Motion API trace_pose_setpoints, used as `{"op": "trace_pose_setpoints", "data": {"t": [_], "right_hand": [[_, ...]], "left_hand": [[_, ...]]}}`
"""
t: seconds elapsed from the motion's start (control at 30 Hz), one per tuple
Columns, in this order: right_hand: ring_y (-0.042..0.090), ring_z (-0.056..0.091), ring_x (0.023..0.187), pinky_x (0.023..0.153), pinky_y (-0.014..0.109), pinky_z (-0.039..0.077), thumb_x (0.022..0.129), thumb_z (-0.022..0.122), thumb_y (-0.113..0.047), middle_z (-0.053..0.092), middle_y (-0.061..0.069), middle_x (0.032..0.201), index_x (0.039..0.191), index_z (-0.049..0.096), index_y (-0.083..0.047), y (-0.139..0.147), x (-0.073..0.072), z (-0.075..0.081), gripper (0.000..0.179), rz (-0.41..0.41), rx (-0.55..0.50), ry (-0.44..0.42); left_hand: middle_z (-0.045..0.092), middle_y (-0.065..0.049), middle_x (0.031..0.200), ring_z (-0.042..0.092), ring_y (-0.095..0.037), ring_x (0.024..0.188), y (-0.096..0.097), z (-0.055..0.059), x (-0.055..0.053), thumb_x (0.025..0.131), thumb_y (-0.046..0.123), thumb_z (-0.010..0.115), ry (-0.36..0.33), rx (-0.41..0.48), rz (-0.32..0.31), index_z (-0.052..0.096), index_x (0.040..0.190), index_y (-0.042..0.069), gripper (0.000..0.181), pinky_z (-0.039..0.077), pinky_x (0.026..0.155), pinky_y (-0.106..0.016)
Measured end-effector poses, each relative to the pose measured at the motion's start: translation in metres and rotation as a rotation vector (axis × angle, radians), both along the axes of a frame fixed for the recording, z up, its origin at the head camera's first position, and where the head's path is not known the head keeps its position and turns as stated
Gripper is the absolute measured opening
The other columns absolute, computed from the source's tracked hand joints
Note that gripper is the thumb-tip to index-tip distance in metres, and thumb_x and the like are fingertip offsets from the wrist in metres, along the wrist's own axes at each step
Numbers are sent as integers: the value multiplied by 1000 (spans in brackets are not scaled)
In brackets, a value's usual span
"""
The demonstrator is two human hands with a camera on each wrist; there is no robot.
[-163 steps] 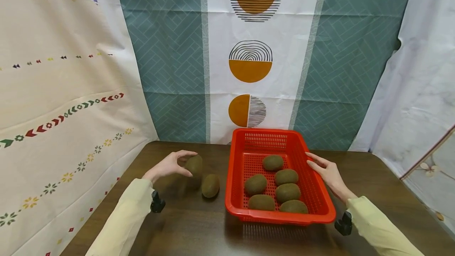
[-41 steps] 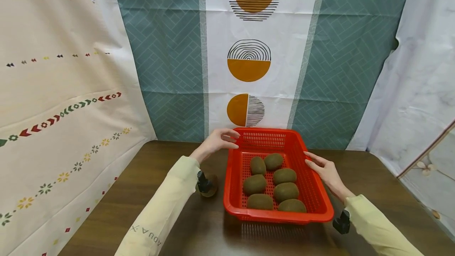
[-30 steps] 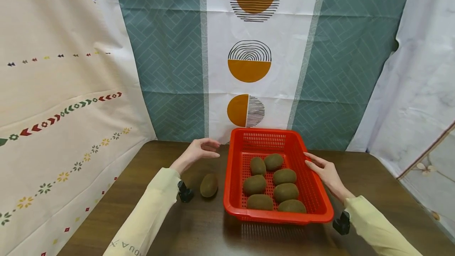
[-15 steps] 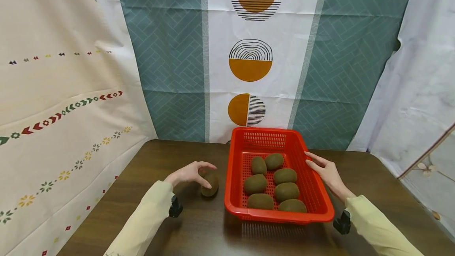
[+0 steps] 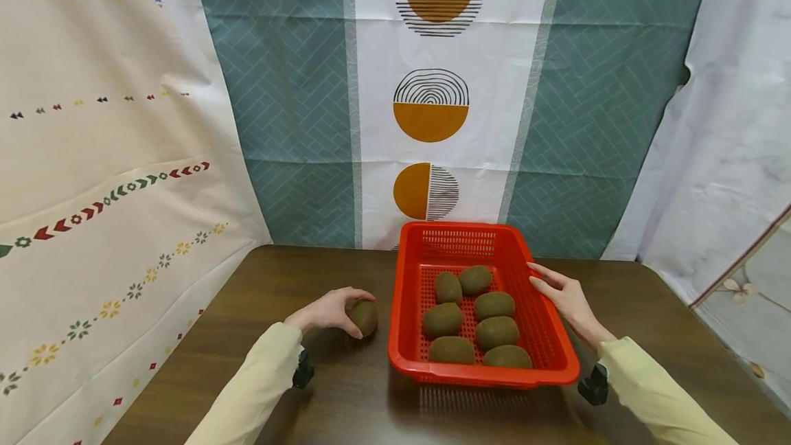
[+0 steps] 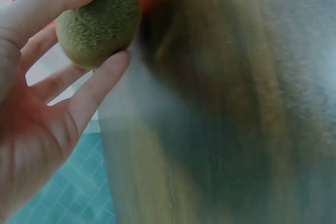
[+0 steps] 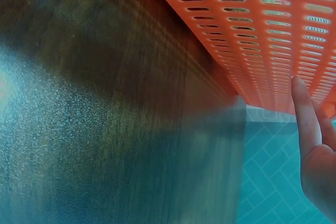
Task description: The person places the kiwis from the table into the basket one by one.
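Observation:
My left hand (image 5: pixel 330 309) grips a brown fuzzy kiwi (image 5: pixel 364 318) left of the red basket. In the left wrist view, fingers and thumb close round this kiwi (image 6: pixel 100 24) from both sides; whether it touches the table I cannot tell. Several kiwis (image 5: pixel 443 320) lie inside the red plastic basket (image 5: pixel 402 294), spread over its slotted floor. At the basket's right side, my right hand (image 5: pixel 568 301) touches the rim with nearly straight fingers. In the right wrist view a finger (image 7: pixel 304 114) lies along the slotted outer wall (image 7: pixel 252 51).
The dark wooden table (image 5: pixel 334 390) carries the basket near its back edge. Behind it hangs a teal and white patterned cloth (image 5: pixel 296 122). A cream cloth (image 5: pixel 123 225) borders the left, and a pale marbled one (image 5: pixel 729 191) the right.
The left hand has left a kiwi at the basket's left side, moved back left and down, and closed on the kiwi lying on the table. The right hand stays at the rim.

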State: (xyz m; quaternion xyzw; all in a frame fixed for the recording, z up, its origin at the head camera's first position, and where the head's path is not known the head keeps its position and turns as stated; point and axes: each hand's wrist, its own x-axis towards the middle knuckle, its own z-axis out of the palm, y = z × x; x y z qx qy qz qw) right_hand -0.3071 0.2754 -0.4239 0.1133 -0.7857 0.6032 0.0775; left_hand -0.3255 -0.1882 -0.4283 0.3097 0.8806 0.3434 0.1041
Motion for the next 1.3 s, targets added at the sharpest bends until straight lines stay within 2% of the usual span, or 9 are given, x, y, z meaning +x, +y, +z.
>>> {"op": "trace_pose_setpoints", "data": {"t": [0.13,0.2,0.3,0.43,0.63,0.83,1.03,1.13,1.3], "right_hand": [[23,63,78,64,36,51,89,59,-24,53,25,116,131,47,-1,0,0,0,49,-7,7,4],[22,63,77,63,35,51,89,59,-24,53,25,116,130,48,-1,1,0,0,48,-19,14,11],[22,63,77,63,35,51,89,59,-24,52,26,117,130,47,-1,2,0,0,48,-22,28,17],[22,63,77,63,35,51,90,59,-25,51,27,118,131,46,-2,3,1,-1,50,-20,28,8],[23,63,77,63,36,51,90,59,-24,52,26,116,131,46,-1,5,2,-1,49,-16,12,5],[24,63,78,63,36,51,90,58,-22,56,22,113,131,46,1,5,3,-1,48,-2,-13,7],[24,63,79,64,36,51,90,58,-24,53,26,115,132,45,-1,5,2,-1,50,3,-22,-7],[25,63,80,65,37,51,90,58,-24,51,28,117,132,45,-1,3,1,0,49,10,-26,-9],[26,63,80,65,35,51,90,58,-23,51,28,117,131,46,-1,-1,0,0,48,12,-25,-1]], "left_hand": [[51,-7,119,48,-25,101,-4,11,-9,64,17,82,57,115,91,53,125,7,68,40,84,-42],[51,-9,120,50,-26,100,-2,21,-14,65,18,82,77,177,154,53,125,7,68,42,83,-40],[50,-12,122,53,-30,101,5,41,-21,65,16,82,60,270,245,51,127,9,69,44,81,-41],[51,-10,120,51,-30,103,22,67,-27,66,19,82,84,319,333,51,128,12,69,45,78,-40],[53,-5,115,50,-24,96,62,88,-36,67,28,81,154,389,415,53,124,15,66,45,71,-36],[52,-6,113,52,-24,94,111,97,-37,68,25,81,159,515,423,50,125,9,67,47,69,-33],[50,-7,113,51,-22,93,151,101,-35,65,18,83,191,571,436,50,123,7,67,46,73,-30],[48,-8,114,48,-22,96,166,98,-36,65,19,83,185,577,479,48,123,6,69,44,77,-30],[44,-10,118,42,-24,105,186,85,-37,64,25,84,145,578,611,42,125,5,77,40,85,-35]]}}
